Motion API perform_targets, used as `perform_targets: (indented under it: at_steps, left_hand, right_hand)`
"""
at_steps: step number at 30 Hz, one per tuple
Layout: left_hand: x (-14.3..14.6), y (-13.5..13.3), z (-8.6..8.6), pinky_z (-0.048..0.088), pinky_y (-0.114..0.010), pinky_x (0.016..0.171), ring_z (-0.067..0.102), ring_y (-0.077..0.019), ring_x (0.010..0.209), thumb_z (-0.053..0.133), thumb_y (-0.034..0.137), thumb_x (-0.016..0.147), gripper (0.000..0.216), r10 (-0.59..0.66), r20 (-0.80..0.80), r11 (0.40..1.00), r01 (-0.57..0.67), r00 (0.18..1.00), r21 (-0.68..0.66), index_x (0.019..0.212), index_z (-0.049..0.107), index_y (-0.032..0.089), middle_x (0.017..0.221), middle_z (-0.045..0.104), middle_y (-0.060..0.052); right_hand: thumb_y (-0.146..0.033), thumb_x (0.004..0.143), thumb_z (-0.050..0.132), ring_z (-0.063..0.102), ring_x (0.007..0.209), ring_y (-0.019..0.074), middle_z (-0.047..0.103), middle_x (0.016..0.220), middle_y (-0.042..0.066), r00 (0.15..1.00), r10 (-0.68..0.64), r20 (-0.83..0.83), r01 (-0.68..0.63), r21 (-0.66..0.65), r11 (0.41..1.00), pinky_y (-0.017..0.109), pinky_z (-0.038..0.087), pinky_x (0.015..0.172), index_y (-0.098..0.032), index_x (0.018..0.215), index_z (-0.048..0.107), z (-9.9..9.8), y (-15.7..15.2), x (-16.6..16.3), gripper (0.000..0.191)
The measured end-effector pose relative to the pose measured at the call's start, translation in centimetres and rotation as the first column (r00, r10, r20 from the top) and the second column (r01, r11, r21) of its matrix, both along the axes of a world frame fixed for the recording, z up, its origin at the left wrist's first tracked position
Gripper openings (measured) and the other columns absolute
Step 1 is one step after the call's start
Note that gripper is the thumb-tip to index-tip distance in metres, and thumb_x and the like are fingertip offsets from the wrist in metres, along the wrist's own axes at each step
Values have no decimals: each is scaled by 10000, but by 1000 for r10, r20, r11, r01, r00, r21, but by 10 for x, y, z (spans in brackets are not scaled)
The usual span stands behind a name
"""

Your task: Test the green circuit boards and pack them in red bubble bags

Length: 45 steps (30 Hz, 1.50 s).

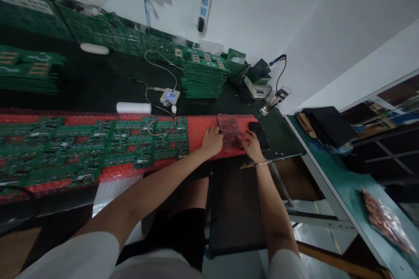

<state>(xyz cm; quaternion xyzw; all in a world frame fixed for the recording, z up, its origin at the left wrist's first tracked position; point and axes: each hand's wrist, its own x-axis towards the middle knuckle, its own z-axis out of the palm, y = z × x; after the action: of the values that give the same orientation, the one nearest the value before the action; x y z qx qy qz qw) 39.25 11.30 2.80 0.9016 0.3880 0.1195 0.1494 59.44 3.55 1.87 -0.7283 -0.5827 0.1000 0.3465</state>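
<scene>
Clasping pink packet: left hand, right hand; phone beside, boards left.

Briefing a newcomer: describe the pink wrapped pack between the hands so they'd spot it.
Follow the red bubble-wrap sheet to its right end. Between the left hand and right hand lies the small pinkish translucent pack, unlike the green circuit boards and flat black phone.
</scene>
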Motion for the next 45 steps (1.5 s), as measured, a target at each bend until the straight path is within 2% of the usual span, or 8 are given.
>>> perform_targets:
  at_steps: [4,8,11,16,21,29,39,45]
  left_hand:
    - [4,-5,5,361,-503,1107,416,-370,1382,508,345,981,391,61,-33,998,-61,998,14,1279,703,183,1480,504,-173]
    - [-9,-4,17,362,-505,1115,402,-377,1416,519,358,983,453,45,-62,998,-48,997,-44,1393,620,195,1562,428,-183]
    - [-50,4,26,403,-459,1100,456,-343,1386,487,312,986,500,29,-99,999,-31,995,-24,1452,542,139,1526,475,-193]
    - [-142,20,27,471,-416,1021,544,-341,1283,493,64,827,399,-10,-348,998,29,937,48,1156,720,71,1401,584,-213]
    - [-173,37,19,424,-354,1094,536,-301,1310,537,134,852,384,-31,-360,995,63,932,77,1189,714,86,1418,587,-171]
    - [-155,32,28,400,-463,1090,528,-351,1291,605,237,888,275,-37,-310,988,81,950,128,1081,758,115,1388,588,-183]
    - [-38,24,41,417,-425,1077,522,-343,1310,567,173,888,330,-138,-215,987,152,967,49,1153,747,94,1367,603,-206]
    - [-37,20,28,443,-491,1020,555,-346,1246,492,129,909,342,-104,-201,994,109,974,12,1109,768,121,1352,617,-198]
  right_hand:
    - [-414,751,785,672,727,153,742,873,27,961,-38,-274,-9,-169,986,298,615,694,-198,1091,761,17,19,9,404]
    - [-356,683,837,539,466,79,698,710,-31,880,-19,-475,-116,-253,960,181,467,402,-182,1192,716,29,27,0,551]
    - [-322,673,855,529,424,82,646,594,-61,848,-39,-528,-138,-293,946,163,424,359,-168,1254,679,33,26,-4,625]
    - [-277,681,859,506,387,70,581,517,-88,877,10,-480,-160,-272,949,146,424,339,-149,1259,687,38,26,-2,616]
    - [-233,680,866,551,401,81,623,570,-65,895,3,-446,-154,-302,941,155,469,341,-165,1278,679,40,28,-1,630]
    - [-200,674,868,559,419,79,650,607,-61,908,49,-417,-183,-288,940,159,477,355,-162,1260,683,41,30,1,616]
    - [-154,645,865,558,408,100,618,531,-81,920,20,-390,-165,-342,925,182,476,372,-137,1334,640,57,29,-8,725]
    - [-96,618,854,629,532,151,678,635,-27,959,41,-281,-121,-276,954,292,581,581,-171,1238,712,65,32,-17,640]
